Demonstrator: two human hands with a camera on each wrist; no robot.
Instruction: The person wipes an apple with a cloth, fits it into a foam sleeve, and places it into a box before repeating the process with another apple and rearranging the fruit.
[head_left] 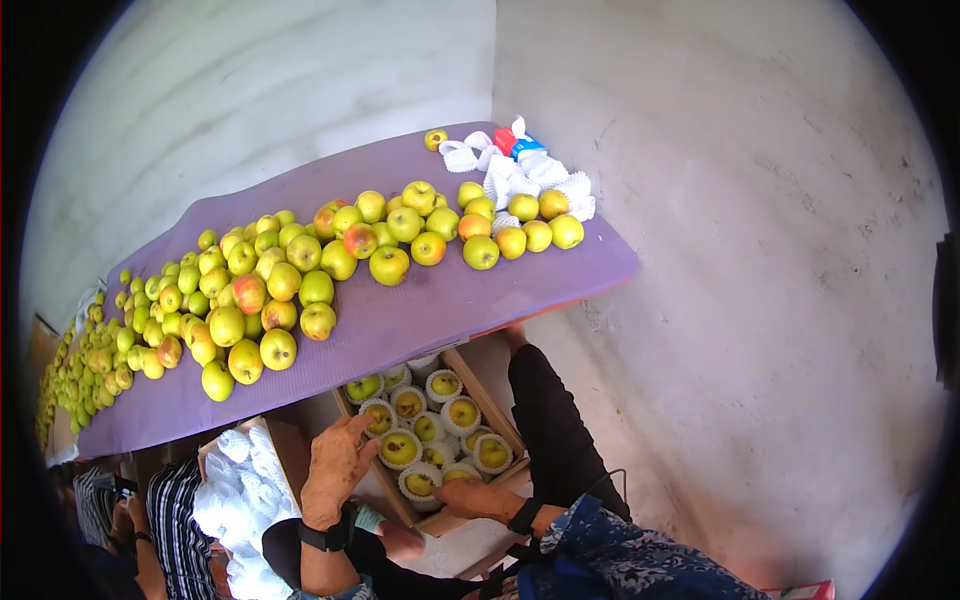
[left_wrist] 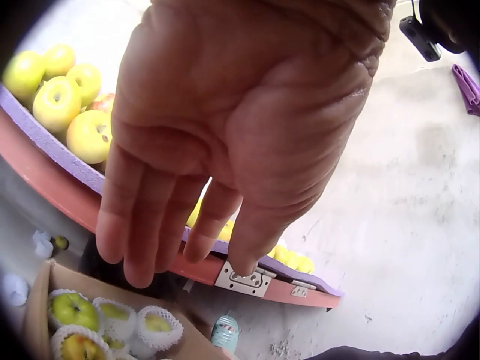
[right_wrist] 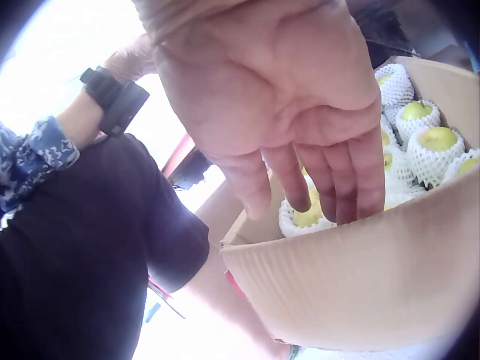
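Yellow-green apples [head_left: 462, 412] in white foam nets fill a cardboard box [head_left: 497, 405] standing below the table edge. My left hand [head_left: 338, 465] is over the box's left side, fingertips near a netted apple [head_left: 378, 418]. In the left wrist view that hand holds nothing; its fingers [left_wrist: 142, 217] hang loosely extended. My right hand [head_left: 478, 499] reaches over the box's near edge, with its fingertips at the netted apples. From the right wrist view, its fingers [right_wrist: 345, 180] point down inside the wall, fairly straight, in front of a netted apple [right_wrist: 307, 216].
Many loose apples [head_left: 283, 280] lie on a purple-covered table [head_left: 420, 310]. White foam nets [head_left: 520, 180] are heaped at its right end. A second box [head_left: 285, 450] of foam nets [head_left: 240, 500] stands left. Another person in stripes [head_left: 175, 510] sits further left.
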